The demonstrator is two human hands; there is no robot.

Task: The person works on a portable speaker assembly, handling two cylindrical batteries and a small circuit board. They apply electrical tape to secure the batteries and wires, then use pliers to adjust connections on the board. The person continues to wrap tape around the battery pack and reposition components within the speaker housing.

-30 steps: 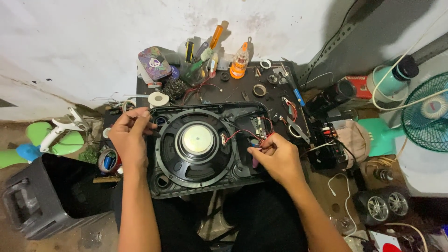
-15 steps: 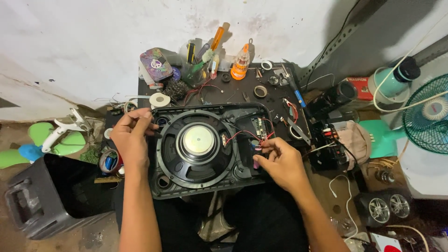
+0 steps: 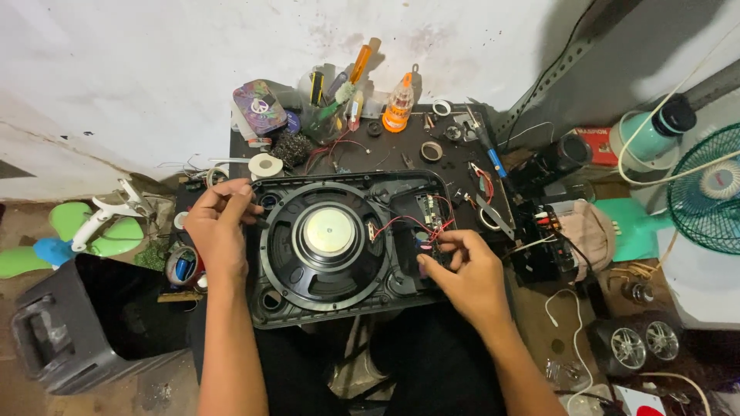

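Note:
A black speaker panel (image 3: 277,308) lies flat in front of me, with a large round speaker cone (image 3: 327,233) in its middle. At its right end sits a small circuit board (image 3: 426,209) with red wires (image 3: 401,222) running to the cone. My left hand (image 3: 218,231) grips the panel's upper left edge, fingers curled on the rim. My right hand (image 3: 465,273) rests on the panel's right side, fingertips pinched at the wires just below the board. What the fingertips pinch is too small to tell.
A dark work board (image 3: 401,154) behind the panel carries a jar of tools (image 3: 327,115), an orange bottle (image 3: 398,104), tape rolls and pliers (image 3: 482,196). An empty black speaker cabinet (image 3: 85,323) stands at the left. A green fan (image 3: 705,189) and small speakers (image 3: 636,347) are at the right.
My right hand has slid slightly down and to the right along the panel's right side. My left hand has stayed on the upper left edge.

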